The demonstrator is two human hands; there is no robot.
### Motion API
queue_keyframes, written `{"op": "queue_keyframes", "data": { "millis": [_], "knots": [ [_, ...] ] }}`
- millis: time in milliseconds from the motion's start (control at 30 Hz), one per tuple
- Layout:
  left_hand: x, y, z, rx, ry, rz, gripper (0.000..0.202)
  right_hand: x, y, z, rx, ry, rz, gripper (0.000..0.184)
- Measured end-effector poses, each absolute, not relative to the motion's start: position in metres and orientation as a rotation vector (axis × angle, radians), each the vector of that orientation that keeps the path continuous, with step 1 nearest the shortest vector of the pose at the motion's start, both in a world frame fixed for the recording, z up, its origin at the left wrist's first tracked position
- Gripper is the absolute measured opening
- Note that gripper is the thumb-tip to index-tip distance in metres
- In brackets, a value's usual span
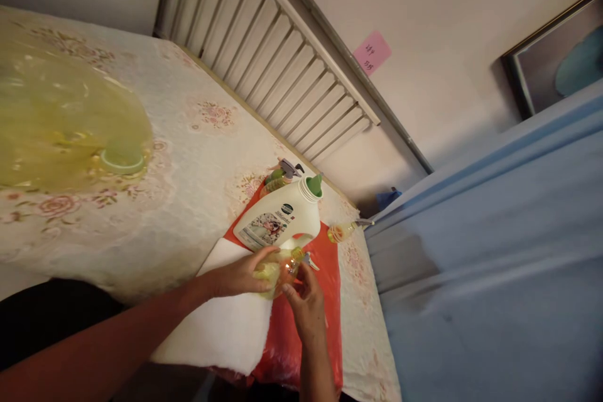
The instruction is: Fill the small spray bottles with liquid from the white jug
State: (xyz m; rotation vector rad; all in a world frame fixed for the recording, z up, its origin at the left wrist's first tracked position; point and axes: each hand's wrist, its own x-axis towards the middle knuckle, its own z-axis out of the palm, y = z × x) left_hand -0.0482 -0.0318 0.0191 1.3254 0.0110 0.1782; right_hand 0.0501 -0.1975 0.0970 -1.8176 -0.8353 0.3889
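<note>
My left hand is closed around something pale yellow and crumpled-looking, which lies against a small clear bottle with an orange-tinted label. Whether the yellow thing is a cloth or a wrapper I cannot tell. My right hand grips the small bottle from the right, thumb and fingers bent around it. A grey-and-white trigger spray head shows just behind the right fingers; its link to the bottle is hidden. Right behind both hands stands a large white detergent jug with a green spout.
A white cloth and a red plastic sheet lie under the hands. Spray bottles stand behind the jug and at its right. A big yellow translucent bag occupies the left. A blue curtain borders the right.
</note>
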Motion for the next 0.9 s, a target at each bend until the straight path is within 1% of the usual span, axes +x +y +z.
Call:
{"op": "queue_keyframes", "data": {
  "millis": [67, 267, 367, 467, 600, 733, 900],
  "knots": [
    [-0.049, -0.032, 0.023, 1.392, 0.039, 0.199, 0.092, 0.049, -0.198, 0.093, -1.832, -0.824, 0.375, 0.05],
    [-0.049, -0.036, 0.025, 1.643, 0.077, 0.413, 0.1, 0.048, -0.196, 0.083, -1.847, -0.878, 0.318, 0.053],
    [-0.048, -0.037, 0.022, 1.718, 0.1, 0.441, 0.096, 0.048, -0.199, 0.081, -1.87, -0.933, 0.301, 0.056],
    [-0.046, -0.034, 0.02, 1.67, 0.14, 0.453, 0.09, 0.053, -0.209, 0.073, -1.931, -0.965, 0.266, 0.051],
    [-0.046, -0.029, 0.017, 1.585, 0.174, 0.399, 0.093, 0.067, -0.237, 0.044, -2.207, -0.908, 0.095, 0.048],
    [-0.045, -0.028, 0.015, 1.624, 0.192, 0.368, 0.093, 0.074, -0.266, 0.013, -2.522, -1.008, 0.038, 0.045],
    [-0.044, -0.03, 0.012, 1.666, 0.193, 0.372, 0.094, 0.072, -0.276, 0.008, -2.668, -1.022, 0.074, 0.049]
  ]
}}
